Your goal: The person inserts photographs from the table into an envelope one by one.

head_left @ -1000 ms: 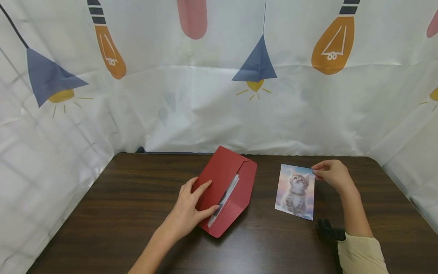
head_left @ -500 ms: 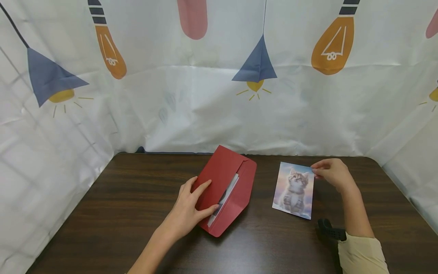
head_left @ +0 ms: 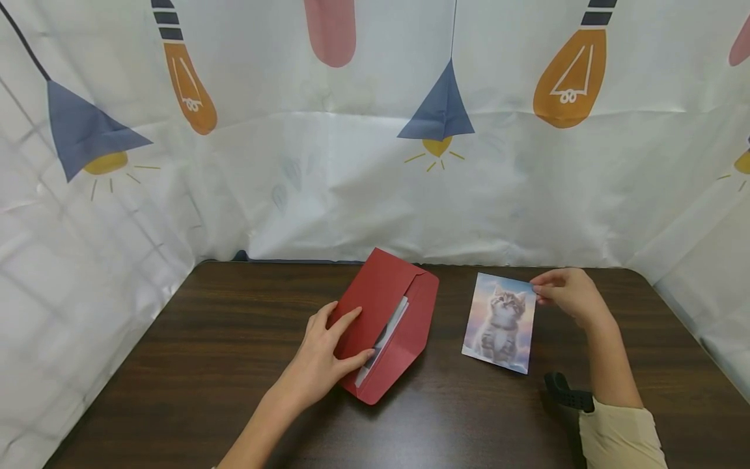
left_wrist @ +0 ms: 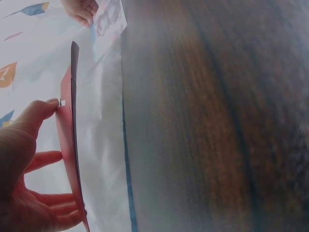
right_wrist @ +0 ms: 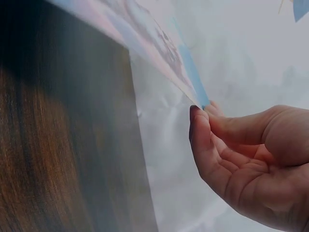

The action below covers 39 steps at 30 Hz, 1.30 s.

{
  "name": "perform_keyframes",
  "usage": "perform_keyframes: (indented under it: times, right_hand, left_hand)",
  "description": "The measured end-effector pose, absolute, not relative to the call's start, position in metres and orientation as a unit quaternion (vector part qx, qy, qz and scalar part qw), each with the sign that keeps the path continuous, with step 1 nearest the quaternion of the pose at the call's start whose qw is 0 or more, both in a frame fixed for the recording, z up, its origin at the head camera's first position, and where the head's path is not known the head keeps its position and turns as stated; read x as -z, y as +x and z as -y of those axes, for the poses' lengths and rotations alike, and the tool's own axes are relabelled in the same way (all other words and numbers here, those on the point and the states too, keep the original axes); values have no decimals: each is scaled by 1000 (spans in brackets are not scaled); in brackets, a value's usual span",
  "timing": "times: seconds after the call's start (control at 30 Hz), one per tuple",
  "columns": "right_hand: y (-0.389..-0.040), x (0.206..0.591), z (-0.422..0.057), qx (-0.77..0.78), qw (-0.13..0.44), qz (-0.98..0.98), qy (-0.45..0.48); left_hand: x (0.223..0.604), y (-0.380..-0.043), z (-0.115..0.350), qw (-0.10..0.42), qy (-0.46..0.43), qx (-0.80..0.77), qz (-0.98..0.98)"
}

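Observation:
A red envelope [head_left: 381,299] lies slanted in the middle of the head view, its pointed flap to the right and white paper [head_left: 387,339] showing in the slit. My left hand [head_left: 319,355] grips it from the left, thumb and index finger on the upper face. In the left wrist view, the other fingers [left_wrist: 65,210] curl at its lower edge. To the right, my right hand [head_left: 562,293] pinches the upper right corner of a kitten picture card [head_left: 500,322] between thumb and fingertips. The right wrist view shows this card [right_wrist: 140,38] slanting away from the pinch.
Both hands work over a dark wood-grain table [head_left: 205,365]. Behind it hangs a white curtain [head_left: 328,182] printed with lamps and bulbs. A black strap-like piece [head_left: 568,394] sits by the right sleeve [head_left: 621,436].
My right hand has shifted the kitten card slightly left and up in the head view, tilting it a little. The left hand and red envelope have stayed almost still.

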State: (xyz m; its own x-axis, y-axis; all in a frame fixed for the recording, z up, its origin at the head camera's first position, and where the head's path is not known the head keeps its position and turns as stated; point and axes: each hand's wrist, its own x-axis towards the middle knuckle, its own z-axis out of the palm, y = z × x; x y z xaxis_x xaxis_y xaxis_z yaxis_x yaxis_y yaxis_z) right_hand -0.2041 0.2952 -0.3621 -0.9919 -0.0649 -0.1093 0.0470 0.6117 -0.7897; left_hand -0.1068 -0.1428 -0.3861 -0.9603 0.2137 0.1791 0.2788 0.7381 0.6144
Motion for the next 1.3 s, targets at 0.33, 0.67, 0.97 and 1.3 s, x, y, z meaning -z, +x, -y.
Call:
perform_keyframes:
  times: [0.33,0.67,0.97,1.3]
  right_hand:
    - [-204,358,-293,460,74,-885,-9]
    - [-204,353,-290,475,81,-876,-15]
    - [-200,347,-287,476,84,-875,-20]
    - [-198,343,-282,478,84,-874,-32]
  left_hand:
    - [384,-107,143,48,-132,336,931]
    - [385,-107,143,58,-127,333,932]
    - [385,-107,143,67,-125,333,932]
    - [386,-108,144,68,-123,333,932]
